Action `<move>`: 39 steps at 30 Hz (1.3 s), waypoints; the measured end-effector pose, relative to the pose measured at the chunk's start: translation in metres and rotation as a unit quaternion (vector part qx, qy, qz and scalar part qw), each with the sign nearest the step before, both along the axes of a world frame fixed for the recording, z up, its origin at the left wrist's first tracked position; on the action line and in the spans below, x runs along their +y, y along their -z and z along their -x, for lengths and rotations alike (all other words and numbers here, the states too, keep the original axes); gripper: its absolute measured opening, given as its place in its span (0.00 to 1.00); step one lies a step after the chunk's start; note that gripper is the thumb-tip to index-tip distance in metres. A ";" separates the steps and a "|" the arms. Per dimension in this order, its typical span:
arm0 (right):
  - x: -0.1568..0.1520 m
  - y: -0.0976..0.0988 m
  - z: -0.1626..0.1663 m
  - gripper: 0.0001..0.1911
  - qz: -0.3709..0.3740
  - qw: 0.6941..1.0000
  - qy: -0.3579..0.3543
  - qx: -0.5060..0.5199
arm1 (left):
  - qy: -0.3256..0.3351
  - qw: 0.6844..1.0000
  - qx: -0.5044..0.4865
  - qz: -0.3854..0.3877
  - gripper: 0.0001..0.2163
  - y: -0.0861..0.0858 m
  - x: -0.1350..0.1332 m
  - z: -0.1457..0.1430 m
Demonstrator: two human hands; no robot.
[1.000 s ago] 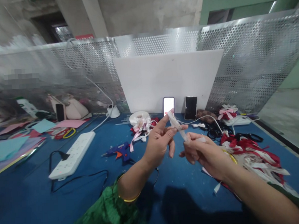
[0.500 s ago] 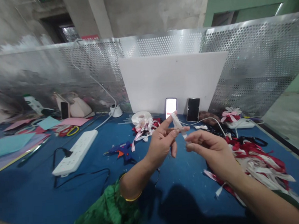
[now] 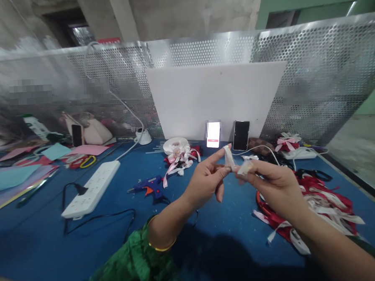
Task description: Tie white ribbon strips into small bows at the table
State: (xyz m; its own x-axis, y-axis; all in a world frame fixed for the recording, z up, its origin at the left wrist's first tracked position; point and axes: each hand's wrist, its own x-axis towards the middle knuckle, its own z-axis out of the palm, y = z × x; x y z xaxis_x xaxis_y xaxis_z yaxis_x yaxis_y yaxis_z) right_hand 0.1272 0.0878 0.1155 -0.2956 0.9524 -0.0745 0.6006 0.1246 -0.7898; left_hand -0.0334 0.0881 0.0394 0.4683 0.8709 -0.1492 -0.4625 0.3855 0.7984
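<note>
A short white ribbon (image 3: 229,158) is stretched between my two hands above the middle of the table. My left hand (image 3: 205,179) has it looped over the raised index finger, with the thumb pressing on its lower part. Thumb and fingers of my right hand (image 3: 273,184) pinch the other end, where a whitish piece shows at the fingertips. To the right, partly behind my right forearm, lies a heap of red and white ribbons (image 3: 327,204). A bundle of pink and white ribbon bows (image 3: 179,157) lies beyond my left hand.
A blue glue gun (image 3: 150,187) lies left of my left hand, and a white power strip (image 3: 94,189) farther left. A lit phone (image 3: 213,135) and a dark phone (image 3: 241,135) lean against a white board (image 3: 216,97). Yellow-handled scissors (image 3: 88,161) and coloured sheets (image 3: 13,178) are at the left.
My right fingers have moved closer to the left thumb and turned with their end of the ribbon. The left thumb now presses the ribbon below the index finger. The view has shifted slightly.
</note>
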 end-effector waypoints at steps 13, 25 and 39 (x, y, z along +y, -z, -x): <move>0.003 0.009 -0.004 0.08 -0.132 0.987 -0.012 -0.091 | 0.081 0.996 0.024 -0.017 0.26 -0.001 -0.005 -0.004; 0.000 0.009 0.001 0.10 -0.190 0.970 -0.022 -0.147 | 0.074 0.997 0.017 0.007 0.27 -0.008 -0.006 -0.005; -0.001 0.015 0.002 0.07 -0.216 0.969 -0.020 -0.122 | 0.045 0.995 0.086 -0.008 0.26 -0.008 -0.010 -0.008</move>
State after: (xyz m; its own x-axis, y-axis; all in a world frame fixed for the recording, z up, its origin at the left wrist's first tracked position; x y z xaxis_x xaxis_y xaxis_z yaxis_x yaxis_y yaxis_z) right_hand 0.1251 0.0872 0.1009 -0.3560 0.8986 0.2565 0.7509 0.4385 -0.4939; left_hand -0.0259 0.0776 0.0474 0.5125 0.8299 -0.2207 -0.2821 0.4054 0.8695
